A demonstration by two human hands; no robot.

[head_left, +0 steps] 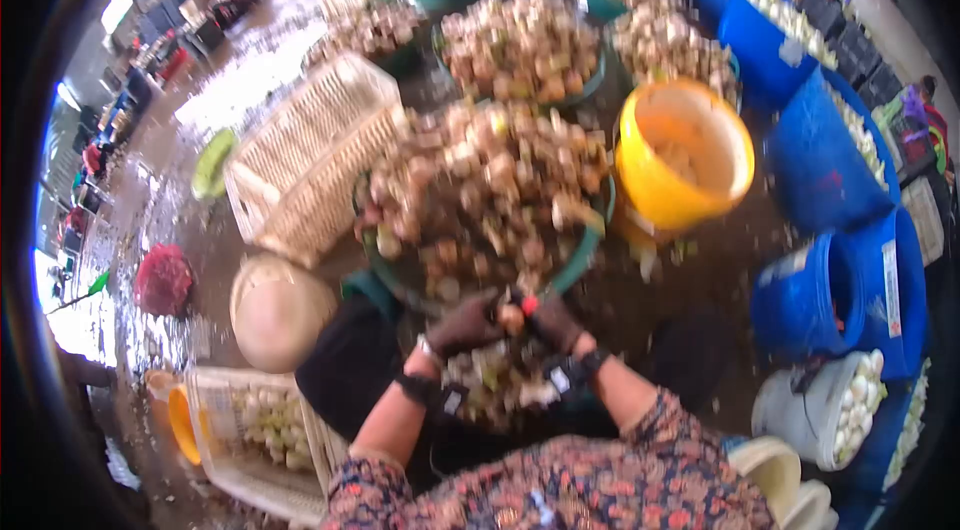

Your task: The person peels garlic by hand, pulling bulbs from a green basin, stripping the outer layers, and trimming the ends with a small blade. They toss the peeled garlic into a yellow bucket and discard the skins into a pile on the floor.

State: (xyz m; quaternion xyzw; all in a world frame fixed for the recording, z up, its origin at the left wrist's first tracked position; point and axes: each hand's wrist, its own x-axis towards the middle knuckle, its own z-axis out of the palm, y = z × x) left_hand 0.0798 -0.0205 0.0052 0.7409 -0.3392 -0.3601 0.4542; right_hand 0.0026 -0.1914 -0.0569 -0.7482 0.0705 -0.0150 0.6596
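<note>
My left hand point(465, 325), in a dark glove, is closed on an onion point(511, 318) above my lap. Against the onion's right side is my right hand point(553, 322), also gloved, closed around a small tool with a red handle point(530, 304); its blade, if any, is not visible. Just beyond both hands stands a wide green tub point(580, 265) heaped with unpeeled onions point(490, 180). Loose peelings and trimmings point(500, 380) lie below my wrists, between my knees.
A yellow bucket point(640, 165) stands right of the tub, a white basket point(300, 180) to its left. Another white basket point(215, 450) holds pale onions at lower left. Blue drums point(815, 165) and a white bucket point(800, 410) of peeled onions line the right side.
</note>
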